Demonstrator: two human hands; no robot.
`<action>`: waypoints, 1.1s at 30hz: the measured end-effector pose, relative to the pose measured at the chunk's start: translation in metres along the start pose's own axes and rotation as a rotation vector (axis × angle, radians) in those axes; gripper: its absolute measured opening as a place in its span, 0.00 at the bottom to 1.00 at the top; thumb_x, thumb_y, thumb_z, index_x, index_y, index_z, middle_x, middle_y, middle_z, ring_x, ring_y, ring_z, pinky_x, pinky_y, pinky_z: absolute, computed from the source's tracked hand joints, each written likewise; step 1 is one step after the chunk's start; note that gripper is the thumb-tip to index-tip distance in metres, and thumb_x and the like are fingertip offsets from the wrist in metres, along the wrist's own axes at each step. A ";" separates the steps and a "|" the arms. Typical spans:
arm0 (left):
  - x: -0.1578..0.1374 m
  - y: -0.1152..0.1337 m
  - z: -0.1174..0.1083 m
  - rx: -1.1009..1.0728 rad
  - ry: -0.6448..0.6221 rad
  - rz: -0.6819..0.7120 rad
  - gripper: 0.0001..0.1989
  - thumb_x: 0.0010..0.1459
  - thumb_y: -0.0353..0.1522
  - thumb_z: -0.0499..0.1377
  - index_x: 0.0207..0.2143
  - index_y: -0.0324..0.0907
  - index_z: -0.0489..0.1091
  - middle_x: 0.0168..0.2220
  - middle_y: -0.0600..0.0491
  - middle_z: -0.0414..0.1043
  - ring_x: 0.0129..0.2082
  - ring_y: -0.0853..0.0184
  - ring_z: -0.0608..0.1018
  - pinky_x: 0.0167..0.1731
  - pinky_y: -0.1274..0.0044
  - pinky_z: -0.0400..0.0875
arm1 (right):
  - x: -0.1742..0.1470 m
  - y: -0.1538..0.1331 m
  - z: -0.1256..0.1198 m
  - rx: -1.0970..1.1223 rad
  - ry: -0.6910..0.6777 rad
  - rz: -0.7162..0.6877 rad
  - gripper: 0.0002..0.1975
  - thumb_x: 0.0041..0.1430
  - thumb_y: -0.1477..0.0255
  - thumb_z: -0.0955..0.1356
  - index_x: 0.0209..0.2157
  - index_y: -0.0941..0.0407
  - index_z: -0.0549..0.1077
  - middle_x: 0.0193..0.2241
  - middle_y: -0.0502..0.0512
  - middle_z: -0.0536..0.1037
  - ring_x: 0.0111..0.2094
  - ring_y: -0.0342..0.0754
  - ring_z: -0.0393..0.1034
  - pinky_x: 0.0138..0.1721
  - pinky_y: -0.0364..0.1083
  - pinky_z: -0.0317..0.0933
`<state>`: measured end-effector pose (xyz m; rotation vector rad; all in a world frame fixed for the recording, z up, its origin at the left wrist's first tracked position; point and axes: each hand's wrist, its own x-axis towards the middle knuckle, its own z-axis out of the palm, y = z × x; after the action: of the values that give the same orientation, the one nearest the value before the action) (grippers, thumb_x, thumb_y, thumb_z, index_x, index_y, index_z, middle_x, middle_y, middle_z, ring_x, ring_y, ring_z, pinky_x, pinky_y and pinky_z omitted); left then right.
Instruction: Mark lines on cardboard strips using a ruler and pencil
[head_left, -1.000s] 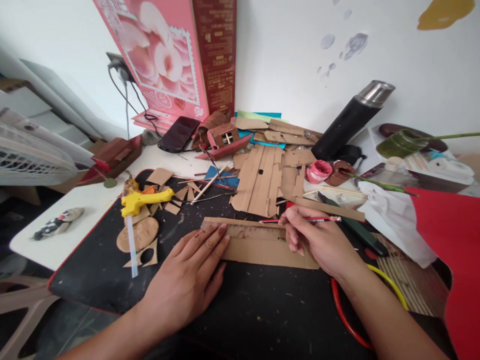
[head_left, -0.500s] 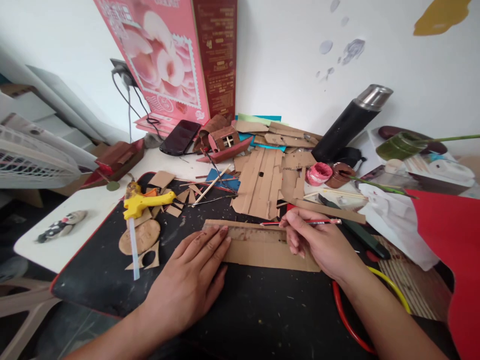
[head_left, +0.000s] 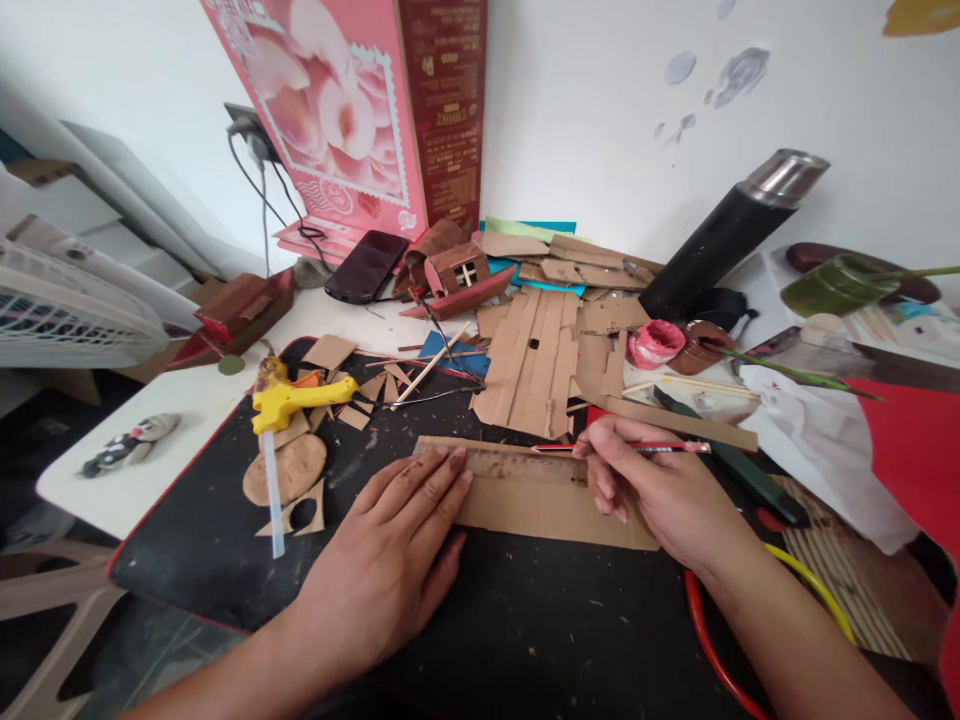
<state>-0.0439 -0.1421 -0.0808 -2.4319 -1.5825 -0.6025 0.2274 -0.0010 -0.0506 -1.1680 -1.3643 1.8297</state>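
Left hand (head_left: pixel 390 560), fingers flat and released, presses a ruler (head_left: pixel 510 462) onto cardboard (head_left: pixel 547 510); right hand (head_left: pixel 660 495) fingers grasp a pencil (head_left: pixel 637 447).

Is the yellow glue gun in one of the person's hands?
No, the yellow glue gun lies on the black mat, while the right hand holds a pencil.

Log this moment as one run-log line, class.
left hand: pressing clear plastic ruler onto brown cardboard strip | right hand: holding red pencil along ruler edge
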 end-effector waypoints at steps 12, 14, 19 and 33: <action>0.001 0.000 -0.001 -0.024 -0.009 -0.021 0.23 0.76 0.34 0.55 0.67 0.33 0.73 0.71 0.42 0.74 0.71 0.54 0.74 0.72 0.62 0.61 | -0.004 0.000 -0.003 -0.030 0.027 0.041 0.25 0.68 0.47 0.77 0.35 0.57 0.82 0.20 0.49 0.73 0.20 0.43 0.70 0.19 0.38 0.61; 0.002 0.000 -0.002 -0.020 -0.009 -0.021 0.23 0.76 0.34 0.55 0.67 0.33 0.73 0.71 0.42 0.74 0.71 0.54 0.74 0.73 0.63 0.60 | -0.004 -0.001 -0.002 -0.026 0.029 0.048 0.25 0.68 0.47 0.78 0.35 0.57 0.82 0.20 0.49 0.73 0.20 0.43 0.70 0.19 0.38 0.61; 0.005 -0.002 -0.005 -0.011 -0.021 0.002 0.23 0.75 0.33 0.56 0.67 0.33 0.73 0.70 0.43 0.75 0.71 0.56 0.74 0.75 0.64 0.57 | -0.002 -0.003 -0.001 -0.046 0.034 0.059 0.25 0.68 0.47 0.77 0.35 0.57 0.82 0.20 0.49 0.72 0.20 0.43 0.69 0.19 0.39 0.61; 0.005 -0.006 -0.008 -0.025 -0.051 -0.007 0.24 0.75 0.33 0.57 0.68 0.33 0.73 0.71 0.44 0.74 0.72 0.57 0.73 0.78 0.66 0.53 | -0.004 0.002 -0.005 -0.081 0.062 0.069 0.24 0.68 0.47 0.77 0.36 0.55 0.83 0.19 0.51 0.73 0.19 0.46 0.68 0.18 0.42 0.61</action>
<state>-0.0494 -0.1382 -0.0722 -2.4796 -1.6132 -0.5686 0.2337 -0.0028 -0.0522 -1.3184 -1.3903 1.7842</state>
